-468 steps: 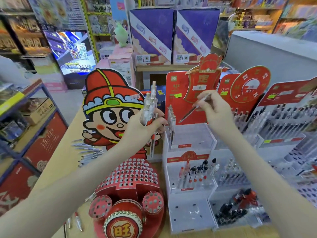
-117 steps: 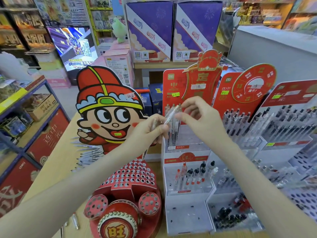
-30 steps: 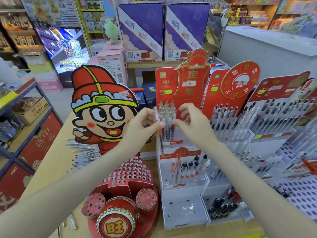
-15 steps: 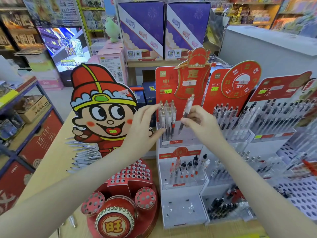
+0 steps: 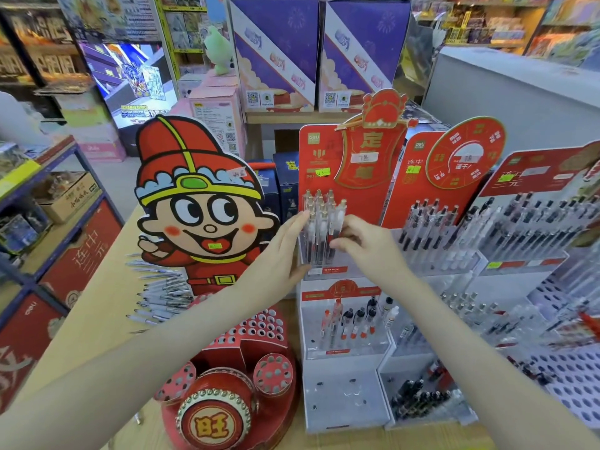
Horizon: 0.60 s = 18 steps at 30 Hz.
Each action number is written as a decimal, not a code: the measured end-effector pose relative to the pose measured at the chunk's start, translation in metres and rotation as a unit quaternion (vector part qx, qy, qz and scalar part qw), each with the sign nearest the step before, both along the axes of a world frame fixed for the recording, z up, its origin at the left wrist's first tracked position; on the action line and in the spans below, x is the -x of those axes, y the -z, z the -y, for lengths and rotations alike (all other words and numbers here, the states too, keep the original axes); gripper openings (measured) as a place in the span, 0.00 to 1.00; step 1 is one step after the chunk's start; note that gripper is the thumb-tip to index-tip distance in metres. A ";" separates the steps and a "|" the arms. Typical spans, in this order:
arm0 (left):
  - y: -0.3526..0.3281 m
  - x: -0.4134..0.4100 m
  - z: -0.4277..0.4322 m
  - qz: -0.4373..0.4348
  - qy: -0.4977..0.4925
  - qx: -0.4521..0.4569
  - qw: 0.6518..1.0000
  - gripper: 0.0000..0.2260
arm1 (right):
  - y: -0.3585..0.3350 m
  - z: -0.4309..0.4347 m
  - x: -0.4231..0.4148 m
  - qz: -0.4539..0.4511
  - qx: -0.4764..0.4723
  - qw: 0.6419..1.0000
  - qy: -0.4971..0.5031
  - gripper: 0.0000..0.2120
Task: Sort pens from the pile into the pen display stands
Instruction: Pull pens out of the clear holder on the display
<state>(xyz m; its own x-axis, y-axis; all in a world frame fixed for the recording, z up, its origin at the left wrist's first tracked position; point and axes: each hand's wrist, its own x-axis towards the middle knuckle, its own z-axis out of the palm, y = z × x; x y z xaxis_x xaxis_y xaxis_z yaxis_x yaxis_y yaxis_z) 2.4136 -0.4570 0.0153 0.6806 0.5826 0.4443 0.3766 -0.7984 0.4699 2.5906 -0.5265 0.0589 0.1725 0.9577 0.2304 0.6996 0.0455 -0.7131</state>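
At the top tier of the pen display stand [image 5: 344, 404], both hands are meeting at a group of clear pens [image 5: 319, 222], which are standing upright in front of the red back card. The left hand [image 5: 276, 258] is holding its fingers straight and together, and they are pressing flat against the left side of the group. The right hand [image 5: 367, 248] is bending its fingers, and its thumb and forefinger are pinching the rightmost pen [image 5: 341, 212] of this group. The pile of pens [image 5: 162, 293] is lying on the wooden table [image 5: 97, 303], well apart to the left, just beside the cartoon boy cutout [image 5: 198, 206]. One tier lower, a few red and black pens [image 5: 354, 319] are standing. A round red holder [image 5: 253, 332] with many holes is sitting under the left forearm.
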 end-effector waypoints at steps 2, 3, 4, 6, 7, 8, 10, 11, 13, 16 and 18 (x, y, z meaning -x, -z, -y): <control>-0.001 0.000 0.001 0.004 0.003 0.000 1.000 0.39 | 0.007 -0.001 0.004 0.009 0.022 1.000 -0.006 0.05; -0.001 0.001 0.001 0.006 0.005 0.000 1.000 0.40 | 0.007 -0.002 0.005 0.016 0.030 0.999 -0.001 0.05; -0.002 0.001 0.001 0.008 0.005 0.000 1.000 0.40 | 0.007 -0.003 0.005 0.026 0.031 0.999 0.007 0.05; -0.003 0.001 0.003 0.006 0.005 0.008 1.000 0.40 | 0.008 -0.003 0.004 0.053 0.035 0.998 0.023 0.09; -0.002 0.003 0.003 0.004 0.002 0.017 1.000 0.41 | 0.009 -0.002 0.004 0.065 0.039 0.997 0.033 0.12; -0.001 0.005 0.003 0.003 -0.003 0.023 1.000 0.41 | 0.011 -0.002 0.004 0.081 0.037 0.995 0.038 0.15; -0.001 0.013 0.009 0.005 -0.015 0.023 1.000 0.39 | 0.015 0.000 0.008 0.102 0.038 0.993 0.047 0.13; 0.000 0.018 0.011 0.008 -0.019 0.009 1.000 0.38 | 0.016 0.001 0.010 0.106 0.039 0.992 0.057 0.08; 0.002 0.031 0.018 0.018 -0.015 -0.017 1.000 0.33 | 0.019 0.008 0.016 0.110 0.022 0.989 0.094 0.12; 0.007 0.062 0.024 0.015 0.001 -0.015 1.000 0.28 | 0.016 0.026 0.045 0.118 -0.091 0.975 0.167 0.18; 0.017 0.092 0.024 0.000 0.013 -0.022 1.000 0.25 | 0.011 0.039 0.084 0.119 -0.152 0.967 0.167 0.14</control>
<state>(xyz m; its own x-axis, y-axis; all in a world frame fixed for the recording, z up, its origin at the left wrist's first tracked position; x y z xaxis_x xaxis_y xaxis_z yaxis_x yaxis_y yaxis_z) 2.3214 -0.4810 -0.0016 0.6950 0.5450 0.4690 0.3552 -0.8274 0.4350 2.5067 -0.5655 0.0478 0.3678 0.7397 0.5635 0.8543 -0.0294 -0.5190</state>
